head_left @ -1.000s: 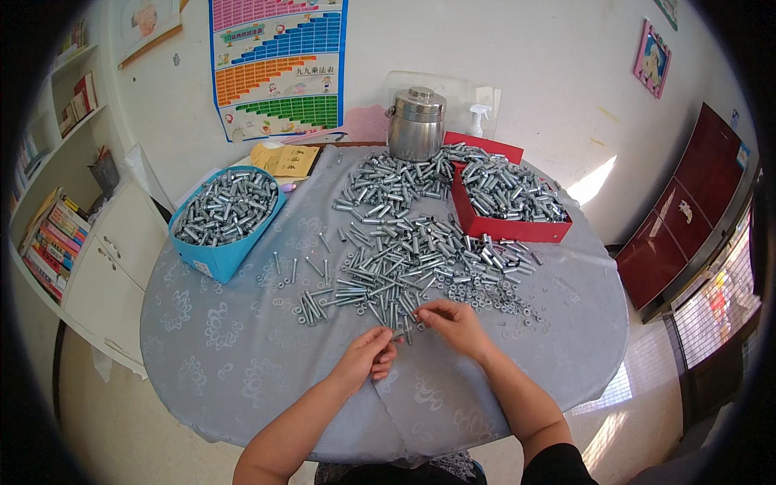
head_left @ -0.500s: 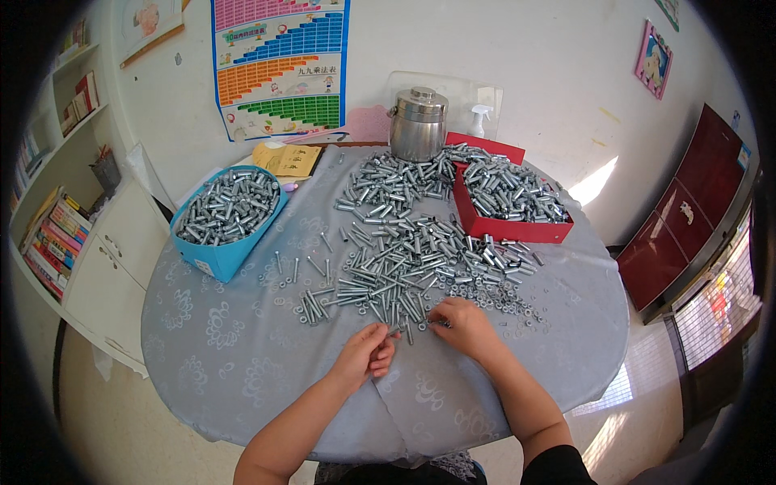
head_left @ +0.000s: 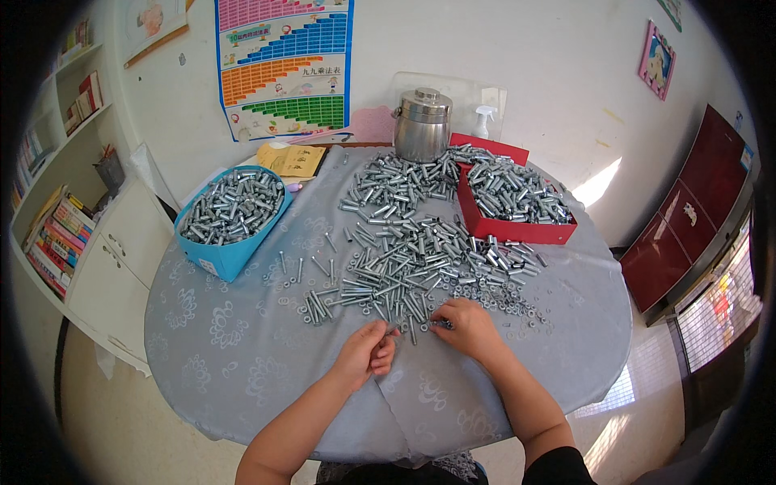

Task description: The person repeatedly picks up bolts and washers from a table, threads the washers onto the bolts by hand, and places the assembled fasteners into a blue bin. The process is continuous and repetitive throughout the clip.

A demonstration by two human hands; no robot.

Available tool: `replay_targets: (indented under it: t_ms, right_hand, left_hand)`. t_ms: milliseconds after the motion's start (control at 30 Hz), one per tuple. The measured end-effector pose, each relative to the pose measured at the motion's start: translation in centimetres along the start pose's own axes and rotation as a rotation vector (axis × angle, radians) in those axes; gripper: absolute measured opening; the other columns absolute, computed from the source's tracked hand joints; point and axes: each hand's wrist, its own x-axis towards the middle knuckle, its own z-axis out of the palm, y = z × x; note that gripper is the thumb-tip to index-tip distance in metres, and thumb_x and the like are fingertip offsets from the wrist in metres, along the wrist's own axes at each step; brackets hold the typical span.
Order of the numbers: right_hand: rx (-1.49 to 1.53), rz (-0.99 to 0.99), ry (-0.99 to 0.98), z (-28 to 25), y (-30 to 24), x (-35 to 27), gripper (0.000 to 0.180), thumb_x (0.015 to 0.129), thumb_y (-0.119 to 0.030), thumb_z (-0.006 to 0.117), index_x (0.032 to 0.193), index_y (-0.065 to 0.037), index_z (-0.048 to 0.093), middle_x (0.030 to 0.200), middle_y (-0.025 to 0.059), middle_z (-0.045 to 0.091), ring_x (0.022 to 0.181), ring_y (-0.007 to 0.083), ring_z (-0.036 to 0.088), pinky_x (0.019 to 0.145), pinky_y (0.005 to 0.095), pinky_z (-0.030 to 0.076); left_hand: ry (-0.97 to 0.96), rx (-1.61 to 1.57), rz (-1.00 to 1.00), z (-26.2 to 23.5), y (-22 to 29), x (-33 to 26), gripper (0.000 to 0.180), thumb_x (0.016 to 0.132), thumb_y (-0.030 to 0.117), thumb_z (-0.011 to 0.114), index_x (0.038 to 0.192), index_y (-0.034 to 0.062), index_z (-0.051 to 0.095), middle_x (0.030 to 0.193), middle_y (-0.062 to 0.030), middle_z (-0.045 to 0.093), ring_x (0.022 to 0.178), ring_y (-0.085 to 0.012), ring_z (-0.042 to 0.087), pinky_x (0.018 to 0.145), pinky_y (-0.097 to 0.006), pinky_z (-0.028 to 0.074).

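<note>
My left hand [head_left: 365, 354] is closed at the near edge of the heap, a small metal bolt [head_left: 393, 331] partly showing at its thumb and forefinger. To its right, my right hand [head_left: 467, 327] has its fingertips pinched together low over the cloth, beside small nuts; what they hold, if anything, is too small to make out. Just beyond both hands lies a loose heap of silvery bolts [head_left: 396, 283]. Small nuts and washers [head_left: 505, 299] are scattered to the right of the bolts, past my right hand.
A blue box [head_left: 212, 257] full of metal fasteners stands at the left, and a red box [head_left: 517, 231] of them at the right. Behind the heap stands a steel pot [head_left: 423, 125]. A yellow booklet [head_left: 301, 160] lies on the grey tablecloth [head_left: 259, 380]. A spray bottle [head_left: 482, 123] is near the wall.
The whole view has shifted slightly. Both hands stay almost in place, with only slight movement of the fingers.
</note>
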Motion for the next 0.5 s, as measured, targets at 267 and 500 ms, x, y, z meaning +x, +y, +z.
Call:
replay_targets:
  t_ms: [267, 500]
  right_hand:
    - [0.672, 0.138, -0.003, -1.0, -2.0, 0.6, 0.019, 0.076, -0.007, 0.065, 0.095, -0.005, 0.064, 0.088, 0.0035, 0.059, 0.076, 0.0111, 0.055, 0.068, 0.0238, 0.045]
    - [0.822, 0.054, -0.012, -0.1, -2.6, 0.4, 0.019, 0.077, -0.008, 0.065, 0.095, -0.004, 0.063, 0.091, 0.0036, 0.059, 0.081, 0.0118, 0.055, 0.071, 0.0239, 0.044]
  left_hand:
    - [0.012, 0.089, -0.016, 0.1, -0.4, 0.0, 0.030, 0.094, 0.032, 0.037, 0.093, 0.0035, 0.046, 0.057, 0.0017, 0.033, 0.045, -0.0064, 0.029, 0.039, -0.021, 0.026]
    - [0.021, 0.141, -0.034, 0.3, -0.5, -0.1, 0.029, 0.094, 0.033, 0.038, 0.092, 0.0045, 0.047, 0.056, 0.0021, 0.031, 0.045, -0.0070, 0.029, 0.039, -0.022, 0.025]
